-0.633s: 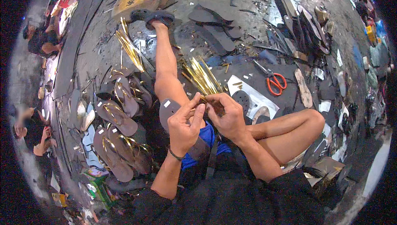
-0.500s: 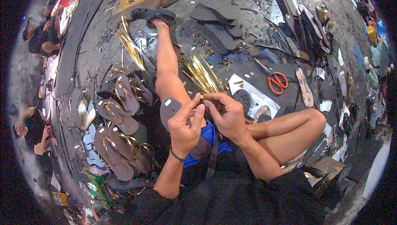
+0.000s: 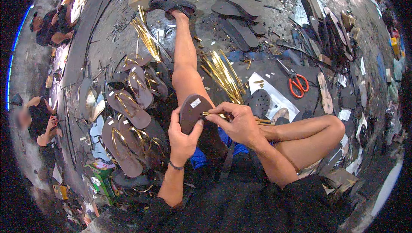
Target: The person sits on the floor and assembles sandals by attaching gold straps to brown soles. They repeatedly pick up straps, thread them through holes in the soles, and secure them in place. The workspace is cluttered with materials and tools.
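A dark brown flip-flop sole [image 3: 195, 112] with a small white sticker is tilted up over my thigh. My left hand [image 3: 182, 141] grips it by its left edge and lower side, the thumb on its face. From the right, my right hand [image 3: 241, 125] pinches a gold strap [image 3: 218, 115] between thumb and fingers. The strap's tip is against the sole's face near my left thumb; whether it has entered a hole I cannot make out. Several brown flip-flops with gold straps [image 3: 129, 112] lie to the left of my hands.
Gold strips [image 3: 224, 78] are bunched beyond my hands, with another gold bundle [image 3: 146, 38] farther left. Red-handled scissors [image 3: 298, 85] lie right of a white sheet [image 3: 288, 112]. Dark soles [image 3: 236, 29] are stacked farther off. Two people [image 3: 42, 123] are at the left.
My hands, pinched close together before, have moved apart. My left hand has taken hold of the sole, and my right hand has brought the gold strap to it. The whole view has shifted slightly.
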Action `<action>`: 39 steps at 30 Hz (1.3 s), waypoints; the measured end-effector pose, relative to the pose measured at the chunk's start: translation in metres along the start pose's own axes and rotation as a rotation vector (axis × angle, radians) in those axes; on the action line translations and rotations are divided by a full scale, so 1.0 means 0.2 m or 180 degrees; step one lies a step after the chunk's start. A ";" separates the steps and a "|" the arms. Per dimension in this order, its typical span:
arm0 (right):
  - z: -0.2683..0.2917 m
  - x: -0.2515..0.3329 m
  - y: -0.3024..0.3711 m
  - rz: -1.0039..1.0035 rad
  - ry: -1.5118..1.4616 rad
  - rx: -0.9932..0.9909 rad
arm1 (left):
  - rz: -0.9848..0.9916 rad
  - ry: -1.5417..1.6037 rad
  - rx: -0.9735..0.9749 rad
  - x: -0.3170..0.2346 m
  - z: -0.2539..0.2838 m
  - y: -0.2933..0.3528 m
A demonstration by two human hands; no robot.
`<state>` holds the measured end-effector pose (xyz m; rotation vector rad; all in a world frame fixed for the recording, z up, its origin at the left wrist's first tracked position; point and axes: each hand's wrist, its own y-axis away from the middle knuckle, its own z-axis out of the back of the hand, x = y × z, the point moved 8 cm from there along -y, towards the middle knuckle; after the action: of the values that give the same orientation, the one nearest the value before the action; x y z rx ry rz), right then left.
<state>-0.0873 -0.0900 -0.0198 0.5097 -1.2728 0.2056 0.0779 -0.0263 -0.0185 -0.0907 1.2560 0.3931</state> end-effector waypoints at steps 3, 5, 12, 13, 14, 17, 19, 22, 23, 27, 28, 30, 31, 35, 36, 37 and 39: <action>0.00 0.02 0.02 0.0032 0.0152 0.0120 | 0.0102 -0.0112 -0.0033 -0.08 0.00 0.05; 0.01 0.03 0.05 0.0060 0.0333 0.0139 | 0.0186 0.0016 -0.0024 -0.08 -0.02 0.09; 0.02 0.04 0.11 0.0022 0.0646 -0.0266 | -0.0054 -0.0539 0.0072 -0.13 -0.07 0.16; 0.01 0.02 0.11 -0.0062 0.0658 -0.0345 | -0.0056 -0.0463 0.0030 -0.12 -0.06 0.16; -0.02 0.00 0.12 0.0074 0.0513 -0.0343 | -0.0039 -0.0400 -0.0037 -0.10 -0.05 0.17; -0.07 -0.04 0.15 0.0325 0.0331 0.0094 | -0.0166 -0.0351 0.0036 -0.04 -0.03 0.17; -0.06 -0.03 0.16 0.0237 0.0559 -0.0105 | -0.0433 -0.0484 0.0109 -0.07 -0.05 0.17; -0.06 -0.07 0.18 0.0139 0.0785 -0.0142 | -0.0147 -0.0173 0.0221 -0.08 -0.07 0.17; -0.05 -0.09 0.18 -0.0016 0.0871 -0.0023 | -0.0294 -0.0289 0.0250 -0.06 -0.06 0.15; -0.04 -0.07 0.19 0.0251 0.1071 0.0307 | 0.0289 -0.0046 0.0406 -0.09 -0.13 0.17; -0.04 -0.05 0.18 0.0381 0.1082 0.0282 | 0.0087 -0.0045 0.0414 -0.10 -0.13 0.16; -0.02 -0.05 0.19 0.0330 0.1223 0.0413 | -0.0320 -0.0045 0.0432 -0.10 -0.11 0.15; 0.01 -0.08 0.21 0.0440 0.1427 0.0521 | -0.0472 -0.0047 0.0474 -0.12 -0.13 0.16; 0.10 -0.01 0.25 0.0625 0.1319 0.0280 | -0.0945 -0.0409 0.0482 -0.21 -0.19 0.20; 0.12 -0.02 0.27 0.0515 0.1238 0.0391 | -0.1027 -0.0588 0.0441 -0.24 -0.20 0.23; 0.14 -0.02 0.31 0.0398 0.1160 0.0530 | -0.0754 -0.0416 0.0196 -0.24 -0.19 0.28; 0.19 0.01 0.38 0.0600 0.1090 0.0734 | -0.0898 0.0078 0.0324 -0.25 -0.24 0.32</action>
<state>-0.1510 -0.0428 0.0088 0.5250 -0.9652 0.5787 0.0000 0.0084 0.0230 -0.1839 1.2642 0.0845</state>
